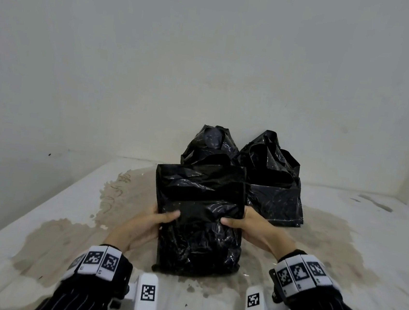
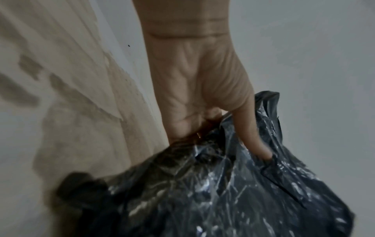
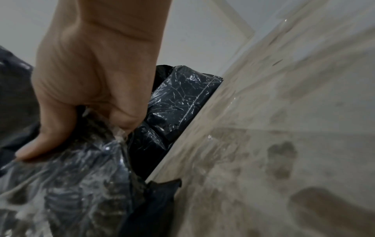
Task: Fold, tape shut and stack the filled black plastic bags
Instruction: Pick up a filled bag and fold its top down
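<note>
Your left hand (image 1: 140, 226) and right hand (image 1: 254, 225) are gripping the crinkled, filled black plastic bag (image 1: 199, 217) between them, thumbs pressing its folded-over flap. Beyond your fingertips, two more black bags (image 1: 270, 187) are waiting unfolded. You're mid-fold, I judge; taping comes next, though no tape is showing.

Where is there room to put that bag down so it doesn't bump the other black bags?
Bare stained floor lies left of the held bag, out to the left wall, and more floor lies right of the right hand. It is crowded behind: the two other bags sit close together against the back wall.
</note>
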